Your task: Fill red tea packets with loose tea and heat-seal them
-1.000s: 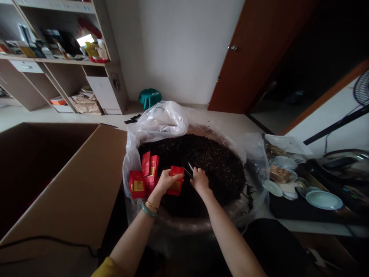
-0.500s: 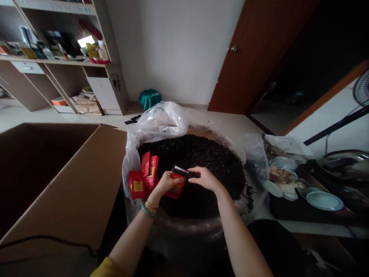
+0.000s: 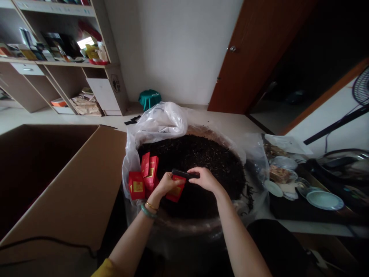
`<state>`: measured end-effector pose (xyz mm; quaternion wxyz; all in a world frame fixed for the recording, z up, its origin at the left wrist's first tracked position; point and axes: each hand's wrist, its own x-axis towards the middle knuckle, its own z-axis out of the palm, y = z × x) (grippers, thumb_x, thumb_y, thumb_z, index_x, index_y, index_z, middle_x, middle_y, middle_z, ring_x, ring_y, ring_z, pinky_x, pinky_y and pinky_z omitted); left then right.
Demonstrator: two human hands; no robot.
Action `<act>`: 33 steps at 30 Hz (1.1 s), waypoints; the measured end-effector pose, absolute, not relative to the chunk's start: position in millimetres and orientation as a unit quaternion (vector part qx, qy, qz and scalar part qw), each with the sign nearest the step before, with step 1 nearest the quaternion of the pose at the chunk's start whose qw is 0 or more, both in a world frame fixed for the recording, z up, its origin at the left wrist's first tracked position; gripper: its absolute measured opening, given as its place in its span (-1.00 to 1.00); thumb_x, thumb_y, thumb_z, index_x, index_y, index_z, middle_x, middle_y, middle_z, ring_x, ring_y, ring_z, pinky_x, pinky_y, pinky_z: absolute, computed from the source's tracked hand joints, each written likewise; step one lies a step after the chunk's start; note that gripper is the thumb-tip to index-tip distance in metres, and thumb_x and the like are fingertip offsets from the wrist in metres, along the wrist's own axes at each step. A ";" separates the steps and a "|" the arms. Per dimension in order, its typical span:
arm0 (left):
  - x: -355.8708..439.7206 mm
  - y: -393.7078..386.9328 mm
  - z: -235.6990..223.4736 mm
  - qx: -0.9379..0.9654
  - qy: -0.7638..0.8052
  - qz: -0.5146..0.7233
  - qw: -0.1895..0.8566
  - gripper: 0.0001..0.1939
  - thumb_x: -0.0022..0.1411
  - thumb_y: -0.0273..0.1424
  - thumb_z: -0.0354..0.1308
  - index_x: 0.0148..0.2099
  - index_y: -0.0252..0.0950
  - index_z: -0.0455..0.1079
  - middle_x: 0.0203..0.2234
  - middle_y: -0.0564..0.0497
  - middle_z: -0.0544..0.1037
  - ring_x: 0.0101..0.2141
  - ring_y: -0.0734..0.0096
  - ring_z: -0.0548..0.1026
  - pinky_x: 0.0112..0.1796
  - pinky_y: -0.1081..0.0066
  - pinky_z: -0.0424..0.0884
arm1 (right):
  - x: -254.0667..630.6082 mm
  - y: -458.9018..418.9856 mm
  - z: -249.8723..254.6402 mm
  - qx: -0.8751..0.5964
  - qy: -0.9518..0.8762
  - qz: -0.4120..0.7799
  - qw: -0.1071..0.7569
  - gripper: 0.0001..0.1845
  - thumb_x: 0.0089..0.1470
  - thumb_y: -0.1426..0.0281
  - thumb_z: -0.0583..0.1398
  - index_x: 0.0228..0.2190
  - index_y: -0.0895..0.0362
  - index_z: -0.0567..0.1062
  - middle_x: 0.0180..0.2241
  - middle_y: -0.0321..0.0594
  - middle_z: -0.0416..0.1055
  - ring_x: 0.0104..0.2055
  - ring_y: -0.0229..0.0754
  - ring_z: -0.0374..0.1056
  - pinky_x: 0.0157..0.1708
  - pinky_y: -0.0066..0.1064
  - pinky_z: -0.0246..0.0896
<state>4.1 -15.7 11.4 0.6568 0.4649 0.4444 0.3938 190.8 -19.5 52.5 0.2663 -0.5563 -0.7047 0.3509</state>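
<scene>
My left hand is closed on a red packet with a gold label, held upright over a bag of dark loose tea-like leaves. My right hand grips a slim black hand-held tool, whose exact kind I cannot make out. The tool's left end lies along the top edge of the packet, close to my left fingers. More red packets lie in a loose pile on the leaves at the left, beside my left hand.
A clear plastic bag lines the round container of leaves. An open cardboard box stands at the left. Dishes sit on a dark surface at the right. Behind are a green-covered bin, a shelf unit and a brown door.
The black tool has tilted slightly in my right hand, so the pale strip on its top no longer shows. My hands have otherwise stayed in place.
</scene>
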 end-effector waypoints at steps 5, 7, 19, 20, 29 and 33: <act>3.5 -14.9 7.2 0.457 0.455 0.392 0.656 -0.67 -0.27 -0.33 0.43 -0.40 -0.42 0.52 -0.56 0.02 0.58 -0.55 0.42 0.49 -0.47 0.48 0.36 | 188.2 -21.4 52.9 -0.557 -0.700 0.333 0.297 -0.63 -0.24 0.56 0.31 -0.28 0.10 0.58 -0.23 -0.21 0.55 -0.18 -0.10 0.44 -0.10 -0.26 0.29; 3.2 -14.8 7.0 0.460 0.451 0.391 0.657 -0.66 -0.27 -0.33 0.42 -0.40 -0.41 0.52 -0.56 0.01 0.58 -0.55 0.41 0.49 -0.47 0.48 0.36 | 187.9 -21.6 52.2 -0.554 -0.697 0.340 0.303 -0.63 -0.25 0.55 0.31 -0.27 0.09 0.58 -0.23 -0.21 0.55 -0.18 -0.10 0.45 -0.10 -0.25 0.30; 3.2 -16.2 11.2 0.464 0.461 0.392 0.646 -0.68 -0.27 -0.33 0.42 -0.43 -0.42 0.50 -0.57 0.02 0.57 -0.55 0.42 0.47 -0.49 0.48 0.35 | 185.9 -23.4 54.7 -0.557 -0.707 0.321 0.295 -0.66 -0.23 0.55 0.30 -0.30 0.09 0.57 -0.26 -0.23 0.55 -0.21 -0.13 0.44 -0.13 -0.29 0.29; 3.3 -16.2 11.4 0.465 0.462 0.391 0.647 -0.69 -0.26 -0.33 0.42 -0.43 -0.42 0.50 -0.57 0.02 0.57 -0.55 0.42 0.47 -0.50 0.49 0.34 | 185.6 -23.3 54.6 -0.559 -0.706 0.322 0.293 -0.66 -0.24 0.55 0.30 -0.30 0.09 0.57 -0.26 -0.23 0.55 -0.21 -0.12 0.44 -0.13 -0.29 0.29; 3.7 -15.6 13.2 0.443 0.454 0.434 0.640 -0.59 -0.24 -0.27 0.42 -0.34 -0.40 0.47 -0.55 0.05 0.55 -0.56 0.48 0.44 -0.50 0.52 0.31 | 199.3 -18.3 32.5 -0.565 -0.654 0.377 0.332 -0.53 -0.22 0.49 0.32 -0.16 0.10 0.53 -0.14 -0.15 0.52 -0.12 -0.08 0.43 -0.06 -0.23 0.29; 2.5 -14.3 11.8 0.427 0.450 0.476 0.623 -0.60 -0.23 -0.23 0.41 -0.35 -0.36 0.43 -0.58 0.10 0.50 -0.56 0.50 0.42 -0.50 0.53 0.33 | 216.8 -17.4 17.4 -0.641 -0.625 0.307 0.323 -0.51 -0.23 0.50 0.32 -0.15 0.16 0.53 -0.12 -0.05 0.50 -0.09 -0.01 0.42 -0.04 -0.18 0.27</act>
